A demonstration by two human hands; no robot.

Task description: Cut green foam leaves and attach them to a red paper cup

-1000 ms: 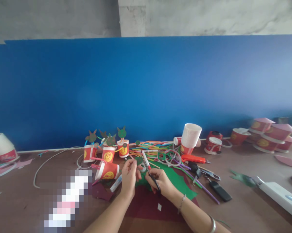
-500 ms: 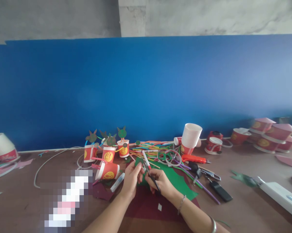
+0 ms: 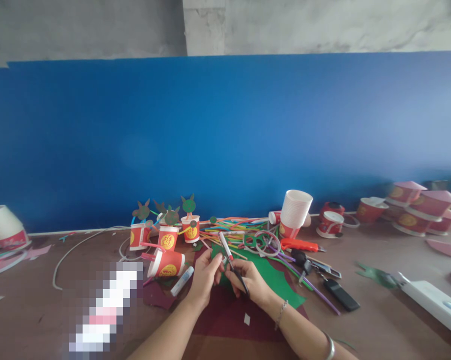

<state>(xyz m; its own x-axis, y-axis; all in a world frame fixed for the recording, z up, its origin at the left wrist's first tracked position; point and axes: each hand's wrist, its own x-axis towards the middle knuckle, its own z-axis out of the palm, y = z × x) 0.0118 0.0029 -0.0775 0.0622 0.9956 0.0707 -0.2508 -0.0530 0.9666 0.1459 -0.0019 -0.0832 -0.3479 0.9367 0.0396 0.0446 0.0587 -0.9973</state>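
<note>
My left hand [image 3: 205, 276] is closed, pinching a small piece of green paper [image 3: 216, 251] between thumb and fingers. Close beside it, my right hand [image 3: 251, 281] grips a pair of scissors [image 3: 242, 284] with dark handles. The scissors point away from me toward the green piece; their blades are partly hidden by the fingers. Just beyond both hands a white marker [image 3: 224, 242] with a red end lies at a slant. Beneath them are a large green sheet [image 3: 276, 280] and a dark red sheet [image 3: 219, 320].
Several red paper cups with green animal heads [image 3: 188, 205] stand back left, near a tipped cup [image 3: 167, 263] and a glue stick [image 3: 182, 281]. Behind my hands lie coloured sticks [image 3: 229, 227]. To the right are stacked cups [image 3: 296, 210], an orange cutter [image 3: 299, 245] and keys with a black fob [image 3: 341, 295].
My right hand has shifted very slightly right with the scissors, and less of their blades shows. The green piece in my left hand is tilted a little differently.
</note>
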